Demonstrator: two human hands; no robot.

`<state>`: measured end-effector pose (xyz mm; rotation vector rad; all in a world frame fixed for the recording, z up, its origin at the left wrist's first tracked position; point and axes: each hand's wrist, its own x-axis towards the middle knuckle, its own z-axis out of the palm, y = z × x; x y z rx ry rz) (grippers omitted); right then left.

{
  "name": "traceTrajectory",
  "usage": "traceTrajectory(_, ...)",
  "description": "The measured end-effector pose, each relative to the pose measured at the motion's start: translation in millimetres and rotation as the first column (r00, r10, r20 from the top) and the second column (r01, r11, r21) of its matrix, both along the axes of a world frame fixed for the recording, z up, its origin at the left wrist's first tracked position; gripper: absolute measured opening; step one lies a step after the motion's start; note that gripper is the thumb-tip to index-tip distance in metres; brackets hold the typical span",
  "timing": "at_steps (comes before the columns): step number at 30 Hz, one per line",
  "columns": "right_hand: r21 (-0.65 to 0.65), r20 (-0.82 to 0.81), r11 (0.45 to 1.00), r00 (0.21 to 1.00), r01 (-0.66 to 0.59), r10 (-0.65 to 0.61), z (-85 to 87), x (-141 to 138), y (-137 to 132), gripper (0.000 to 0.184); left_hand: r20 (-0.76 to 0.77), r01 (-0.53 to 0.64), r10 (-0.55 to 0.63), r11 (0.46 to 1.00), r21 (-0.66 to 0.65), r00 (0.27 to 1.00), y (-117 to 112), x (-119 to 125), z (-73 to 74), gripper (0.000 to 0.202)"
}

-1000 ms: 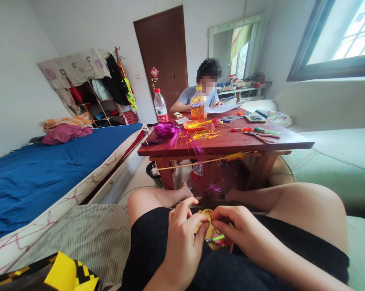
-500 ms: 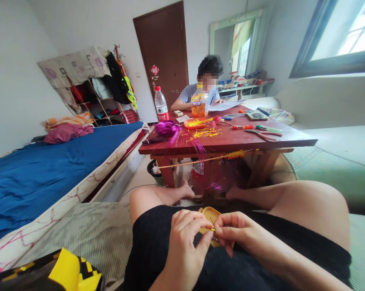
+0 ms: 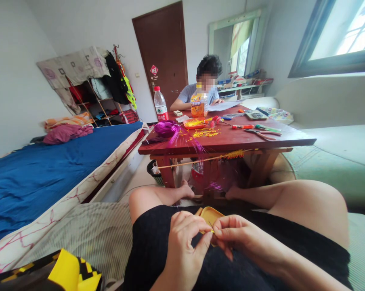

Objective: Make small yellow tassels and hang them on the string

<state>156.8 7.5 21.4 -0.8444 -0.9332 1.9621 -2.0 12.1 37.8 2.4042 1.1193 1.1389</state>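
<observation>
Both my hands rest in my lap over black shorts. My left hand (image 3: 185, 238) and my right hand (image 3: 235, 236) pinch a thin yellow strand (image 3: 210, 230) between their fingertips, which nearly touch. Just behind the fingers a small yellow dish (image 3: 212, 214) lies on my lap. A fine dark thread or needle sticks up from the pinch. My bare knees spread to either side.
A red low table (image 3: 231, 141) stands ahead with purple fibres (image 3: 166, 129), yellow bits, scissors, pens, a water bottle (image 3: 160, 106) and an orange jar (image 3: 199, 105). Another person sits behind it. Blue bed (image 3: 49, 169) at left, pale sofa (image 3: 336, 153) at right, brown door behind.
My hands have drawn closer together and slightly lower in my lap. The yellow dish now shows more behind the fingers. The green item seen by my right hand is out of sight.
</observation>
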Motion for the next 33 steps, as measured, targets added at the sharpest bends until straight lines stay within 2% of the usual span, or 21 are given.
traceTrajectory(4, 0.031, 0.028, 1.0, 1.0, 0.006, -0.007, -1.0, -0.6, 0.8, 0.025, 0.005, -0.005, 0.006, 0.999, -0.044, 1.0, -1.2, -0.3, -2.8, 0.01)
traceTrajectory(8, 0.133, 0.174, 0.99, 0.983, 0.034, -0.057, -2.6, -4.8, 1.4, 0.033, -0.044, -0.069, 0.065, 0.995, -0.077, 0.997, -3.6, 3.7, -7.8, 0.012)
traceTrajectory(12, 0.321, 0.404, 0.946, 0.898, 0.042, -0.177, -4.4, -8.3, -1.2, 0.028, -0.142, -0.161, 0.163, 0.987, 0.025, 0.976, -5.9, 11.9, -11.6, 0.014)
traceTrajectory(15, 0.434, 0.498, 0.9, 0.82, 0.046, -0.282, -5.1, -7.3, -3.4, 0.022, -0.14, -0.163, 0.167, 0.986, 0.042, 0.976, -5.7, 14.7, -12.5, 0.015)
traceTrajectory(17, 0.403, 0.459, 0.913, 0.85, 0.058, -0.257, -6.0, -5.3, -3.0, 0.024, -0.102, -0.126, 0.124, 0.992, -0.016, 0.987, -4.7, 14.0, -12.8, 0.015)
traceTrajectory(21, 0.222, 0.27, 0.973, 0.954, 0.07, -0.13, -9.7, -2.4, 1.1, 0.038, -0.006, -0.062, 0.062, 0.993, -0.1, 0.998, -2.5, 10.2, -13.6, 0.014)
traceTrajectory(26, 0.22, 0.248, 0.971, 0.958, 0.088, -0.143, -10.5, -5.7, 0.5, 0.038, 0.081, -0.07, 0.086, 0.981, -0.18, 0.993, -2.1, 9.6, -15.2, 0.013)
traceTrajectory(29, 0.331, 0.364, 0.939, 0.906, 0.091, -0.216, -7.5, -9.1, -4.9, 0.03, 0.174, -0.082, 0.137, 0.953, -0.29, 0.975, -2.7, 11.8, -17.7, 0.011)
traceTrajectory(33, 0.56, 0.599, 0.828, 0.696, -0.01, -0.397, -4.8, -10.2, -10.3, 0.017, 0.246, -0.059, 0.197, 0.877, -0.476, 0.949, -2.3, 15.9, -21.7, 0.013)
